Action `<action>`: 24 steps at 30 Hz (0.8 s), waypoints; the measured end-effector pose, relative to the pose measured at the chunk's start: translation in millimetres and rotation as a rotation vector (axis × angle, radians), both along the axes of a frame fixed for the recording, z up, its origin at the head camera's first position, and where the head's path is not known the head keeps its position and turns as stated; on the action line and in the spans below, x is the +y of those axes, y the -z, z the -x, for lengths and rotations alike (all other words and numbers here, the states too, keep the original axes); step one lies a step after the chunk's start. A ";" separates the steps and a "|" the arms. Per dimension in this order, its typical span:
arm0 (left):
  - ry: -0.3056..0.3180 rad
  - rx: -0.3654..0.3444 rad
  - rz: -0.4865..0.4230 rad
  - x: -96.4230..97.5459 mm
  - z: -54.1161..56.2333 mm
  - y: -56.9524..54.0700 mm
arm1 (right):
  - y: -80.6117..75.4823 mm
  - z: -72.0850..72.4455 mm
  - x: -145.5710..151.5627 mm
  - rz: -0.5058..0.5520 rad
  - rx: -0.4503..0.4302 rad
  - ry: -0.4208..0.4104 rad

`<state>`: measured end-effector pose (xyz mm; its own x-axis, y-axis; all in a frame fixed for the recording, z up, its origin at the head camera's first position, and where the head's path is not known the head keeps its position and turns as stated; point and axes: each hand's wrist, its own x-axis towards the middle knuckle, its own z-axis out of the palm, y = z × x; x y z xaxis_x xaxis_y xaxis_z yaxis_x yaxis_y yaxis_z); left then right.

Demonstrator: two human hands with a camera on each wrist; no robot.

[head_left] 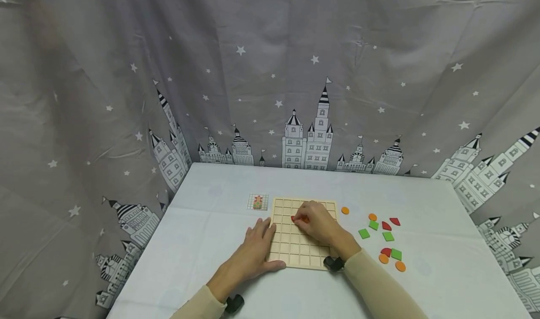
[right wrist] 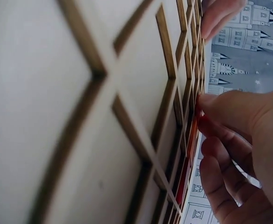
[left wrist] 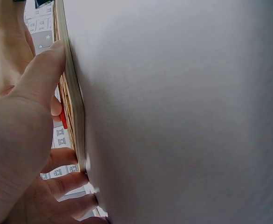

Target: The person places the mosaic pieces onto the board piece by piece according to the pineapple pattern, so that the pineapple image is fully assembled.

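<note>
Our right hand (head_left: 318, 223) has thumb and forefinger closed in a pinch on a small red piece (head_left: 293, 218), held over the upper middle of the gridded wooden board (head_left: 301, 255); whether the piece already touches the bottom of a cell, we cannot tell. We take the step in hand to be setting it into one cell, so we would keep the grip to its edges, turn it until its straight sides line up with the raised ridges, and lower it flat rather than tilted. Our left hand (head_left: 255, 248) lies with fingers spread and straight along the board's left edge, thumb at the near corner; light, even pressure there should stop the board sliding on the table (head_left: 202, 216). Orange shows beneath the right hand, so we should release by parting the fingertips slightly and lifting straight up, lest a neighbour be nudged. A glance at the small patterned card (head_left: 258, 201) beyond the left hand helps us check the turn of the piece. The loose red pieces (head_left: 394, 222), green squares (head_left: 364, 234) and orange discs (head_left: 400, 266) lie right of the board, well apart from our fingers.
</note>
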<state>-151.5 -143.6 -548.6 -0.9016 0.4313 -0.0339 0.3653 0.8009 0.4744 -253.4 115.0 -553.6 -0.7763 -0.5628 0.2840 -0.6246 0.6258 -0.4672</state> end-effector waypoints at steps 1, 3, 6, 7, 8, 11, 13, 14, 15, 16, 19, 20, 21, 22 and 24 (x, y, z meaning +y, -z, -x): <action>0.000 0.000 -0.002 0.0 0.0 0.0 | -0.2 -0.3 -0.9 0.001 0.001 0.008; 0.001 0.001 -0.005 -0.1 0.0 -0.2 | -0.8 -0.9 -3.0 -0.002 0.003 0.025; 0.003 0.002 -0.004 -0.3 0.0 -0.1 | -1.1 -1.2 -5.7 -0.004 -0.009 0.049; 0.003 0.001 -0.004 -0.3 0.0 -0.1 | -1.1 -1.3 -6.1 -0.003 -0.016 0.056; 0.004 0.000 -0.004 -0.4 0.0 -0.1 | -1.0 -1.4 -6.5 -0.002 -0.023 0.062; 0.003 -0.004 -0.005 -0.5 0.1 -0.1 | -1.1 -1.9 -6.5 0.004 -0.042 0.073; 0.001 -0.007 -0.006 -0.4 0.1 -0.2 | -1.4 -2.4 -6.2 0.007 -0.048 0.075; 0.001 -0.009 -0.006 -0.4 0.1 -0.1 | -1.5 -2.7 -6.1 0.008 -0.050 0.075; 0.000 -0.009 -0.006 -0.4 0.1 -0.1 | -1.6 -2.8 -6.0 0.009 -0.049 0.075; 0.000 -0.009 -0.006 -0.3 0.0 0.2 | -1.4 -2.9 -5.8 0.010 -0.048 0.074; -0.001 -0.007 -0.006 -0.2 -0.1 0.9 | -0.5 -2.3 -5.2 0.014 -0.038 0.071; -0.001 -0.006 -0.005 -0.1 -0.2 1.0 | -0.2 -2.2 -4.9 0.017 -0.034 0.069; -0.001 -0.005 -0.004 -0.1 -0.2 1.1 | -0.2 -2.1 -4.4 0.019 -0.032 0.067; 0.000 -0.005 -0.003 0.0 -0.2 1.0 | -0.3 -2.1 -3.5 0.021 -0.029 0.065; 0.001 -0.003 -0.001 0.0 0.0 1.1 | -1.9 -2.9 -1.3 0.027 -0.034 0.063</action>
<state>-151.4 -143.6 -549.7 -0.9012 0.4318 -0.0363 0.3642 0.8001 0.4767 -250.5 113.7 -551.7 -0.8195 -0.5045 0.2718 -0.5677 0.6504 -0.5047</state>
